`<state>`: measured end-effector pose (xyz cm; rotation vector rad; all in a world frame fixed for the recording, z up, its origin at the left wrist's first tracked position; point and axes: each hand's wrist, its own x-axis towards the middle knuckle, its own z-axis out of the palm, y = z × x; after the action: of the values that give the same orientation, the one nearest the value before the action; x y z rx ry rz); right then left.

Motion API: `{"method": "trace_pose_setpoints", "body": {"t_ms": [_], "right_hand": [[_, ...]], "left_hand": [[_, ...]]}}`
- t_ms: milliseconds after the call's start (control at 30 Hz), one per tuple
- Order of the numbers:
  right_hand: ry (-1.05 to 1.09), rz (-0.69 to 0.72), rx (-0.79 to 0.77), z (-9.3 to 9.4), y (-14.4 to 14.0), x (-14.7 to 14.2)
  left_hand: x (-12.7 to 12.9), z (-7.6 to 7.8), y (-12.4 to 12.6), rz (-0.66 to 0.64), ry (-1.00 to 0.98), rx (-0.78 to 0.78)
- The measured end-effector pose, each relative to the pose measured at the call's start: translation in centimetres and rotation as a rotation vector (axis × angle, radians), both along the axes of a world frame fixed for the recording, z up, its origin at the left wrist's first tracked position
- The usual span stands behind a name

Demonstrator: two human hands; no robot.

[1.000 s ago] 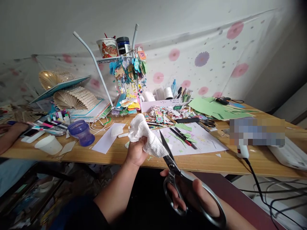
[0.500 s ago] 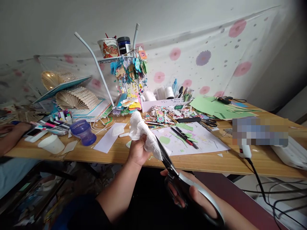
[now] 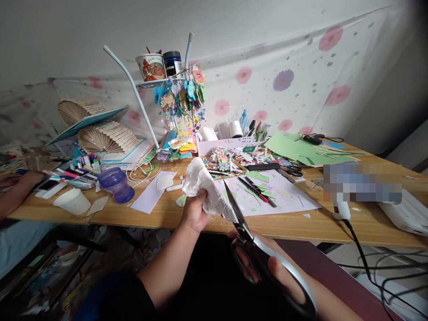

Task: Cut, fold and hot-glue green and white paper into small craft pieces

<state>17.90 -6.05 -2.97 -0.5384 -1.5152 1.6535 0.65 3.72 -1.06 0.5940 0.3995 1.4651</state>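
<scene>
My left hand (image 3: 194, 213) grips a crumpled white paper towel (image 3: 204, 187) and holds it above the front edge of the wooden table (image 3: 287, 225). My right hand (image 3: 267, 267) holds a large pair of scissors (image 3: 254, 245) by its grey and black handles. The blades are together and point up and away, with the towel's lower edge resting against them. Both hands sit in front of the table, over my lap.
The table holds a white sheet with green paper scraps (image 3: 267, 191), pens, green paper sheets (image 3: 301, 151), a purple cup (image 3: 117, 183), a white paper cup (image 3: 72, 201), a rack of hanging craft pieces (image 3: 180, 98) and a glue gun (image 3: 341, 209) with its cable. Another person's hand (image 3: 16, 180) rests at the far left.
The towel slid down over the scissor blades and then back up slightly, so the blade tip shows again. My right hand shifted a little lower and to the right.
</scene>
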Motion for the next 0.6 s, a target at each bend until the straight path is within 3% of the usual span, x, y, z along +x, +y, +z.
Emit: {"method": "trace_pose_setpoints", "body": {"t_ms": [200, 467, 600], "right_hand": [[0.009, 0.027, 0.025, -0.1, 0.1, 0.0], [-0.069, -0.146, -0.003, -1.0, -0.5, -0.2], [-0.017, -0.033, 0.025, -0.7, -0.2, 0.0]], "left_hand": [[-0.2, 0.4, -0.1, -0.002, -0.006, 0.001], [-0.3, 0.5, -0.2, 0.03, 0.028, -0.022], [-0.4, 0.6, -0.2, 0.037, 0.065, 0.005]]}}
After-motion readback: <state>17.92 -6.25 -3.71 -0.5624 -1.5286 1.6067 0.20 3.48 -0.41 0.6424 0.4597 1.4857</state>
